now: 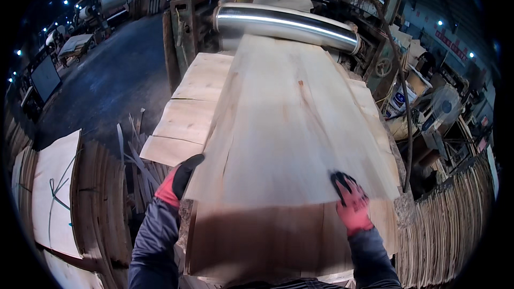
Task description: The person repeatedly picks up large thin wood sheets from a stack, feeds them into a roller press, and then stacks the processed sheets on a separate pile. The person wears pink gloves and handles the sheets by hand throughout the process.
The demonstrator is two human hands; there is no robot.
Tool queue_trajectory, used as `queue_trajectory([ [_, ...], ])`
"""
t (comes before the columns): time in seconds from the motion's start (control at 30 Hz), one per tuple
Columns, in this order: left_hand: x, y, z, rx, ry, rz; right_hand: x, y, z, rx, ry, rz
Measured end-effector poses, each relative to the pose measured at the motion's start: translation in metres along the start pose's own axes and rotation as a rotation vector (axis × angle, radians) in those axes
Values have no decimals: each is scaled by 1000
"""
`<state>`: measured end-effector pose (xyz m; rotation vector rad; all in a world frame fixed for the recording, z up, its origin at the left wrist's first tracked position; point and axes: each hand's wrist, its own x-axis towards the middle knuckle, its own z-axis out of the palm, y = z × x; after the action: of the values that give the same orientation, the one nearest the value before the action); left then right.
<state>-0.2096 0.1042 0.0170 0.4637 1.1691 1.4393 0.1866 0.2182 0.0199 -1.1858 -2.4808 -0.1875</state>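
Note:
A broad, pale wood veneer sheet (278, 123) stretches away from me, its far end at a shiny metal roller (289, 24). Its near edge is slightly blurred and sits above a stack of veneer (267, 241). At the sheet's left edge, near its close corner, my left hand (181, 179) in a red and black glove grips the side; part of its fingers is hidden. My right hand (352, 203), gloved alike, holds the near edge toward the right, with dark fingertips on the top face and the thumb out of sight.
More veneer sheets (187, 109) lie under the left side. Tied veneer bundles (56, 198) stand at lower left, and a long row of upright sheets (450, 230) at lower right. A dark hose (405, 112) hangs at the right, near a handwheel (383, 66). The machine frame (184, 37) rises at left.

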Motion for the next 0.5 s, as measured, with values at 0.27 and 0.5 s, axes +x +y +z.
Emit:
queue_trajectory([
  [0.27,-17,-53,-62,1320,236,776,150,59,120,3,0,57],
  [0.5,-131,-126,-59,1615,232,450,135,-5,92,-140,-28,-95],
])
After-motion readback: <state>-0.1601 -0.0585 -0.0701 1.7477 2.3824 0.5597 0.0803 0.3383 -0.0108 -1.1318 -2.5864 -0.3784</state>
